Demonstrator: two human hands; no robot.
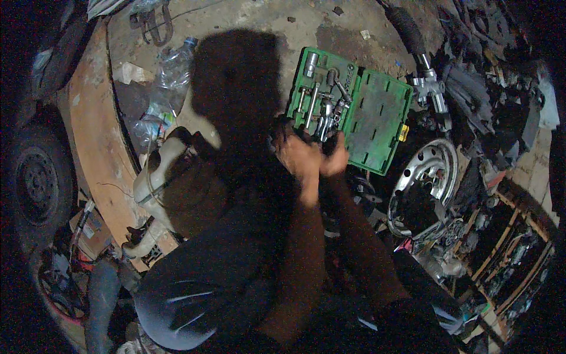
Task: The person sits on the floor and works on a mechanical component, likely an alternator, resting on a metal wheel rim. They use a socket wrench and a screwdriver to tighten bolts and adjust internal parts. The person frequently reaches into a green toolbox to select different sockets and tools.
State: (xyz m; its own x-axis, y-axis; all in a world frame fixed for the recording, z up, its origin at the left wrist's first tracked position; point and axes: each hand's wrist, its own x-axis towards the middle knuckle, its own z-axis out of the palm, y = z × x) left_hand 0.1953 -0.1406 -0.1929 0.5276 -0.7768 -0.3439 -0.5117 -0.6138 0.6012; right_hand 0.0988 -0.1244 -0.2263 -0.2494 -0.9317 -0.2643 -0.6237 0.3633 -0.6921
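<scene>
A green tool case lies unfolded on the ground, its lid on the right. Sockets, a ratchet and an extension bar sit in the tray side. My left hand is at the tray's near edge with its fingers curled, partly lost in shadow. Close beside it, my right hand is bent inward, its thumb raised near the case hinge. Both hands look closed around something dark between them, too shaded to make out.
A silver wheel rim stands right of my arms, near a metal joint with a shaft. Left are a curved wooden board, clear plastic bottles, a pale plastic container and a tyred wheel. Dark scrap piles up at right.
</scene>
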